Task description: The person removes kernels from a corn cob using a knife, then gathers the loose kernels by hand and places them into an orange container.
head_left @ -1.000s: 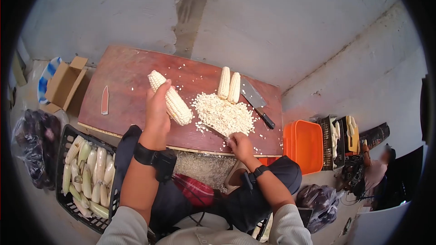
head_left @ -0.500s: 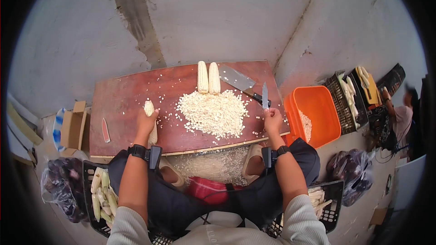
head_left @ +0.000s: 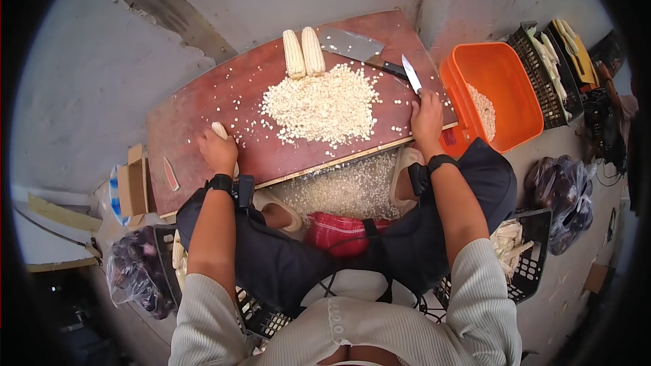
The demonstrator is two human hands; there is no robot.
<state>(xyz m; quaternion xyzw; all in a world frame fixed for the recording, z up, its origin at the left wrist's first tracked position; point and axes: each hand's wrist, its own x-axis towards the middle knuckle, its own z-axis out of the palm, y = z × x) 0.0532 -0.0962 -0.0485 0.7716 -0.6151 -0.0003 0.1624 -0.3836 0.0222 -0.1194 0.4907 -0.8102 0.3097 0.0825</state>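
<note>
My left hand is closed over a corn cob on the left part of the reddish wooden table; the cob's pale tip sticks out past the fingers. My right hand grips a small knife near the table's right edge, its bright blade pointing up and away from me. Between the hands lies a broad heap of loose corn kernels. Two bare cobs, a left one and a right one, lie side by side at its far edge. Beside them rests a cleaver with a dark handle.
An orange tub with some kernels stands right of the table. Crates with corn, such as a black crate, flank my legs. A cardboard box is at the left. A red-and-white pointed strip lies on the table. Another person is partly visible far right.
The view has tilted and turned, so the table appears higher and slanted. My left hand now covers more of the cob. The knife stays in my right hand, its blade now leaning left.
</note>
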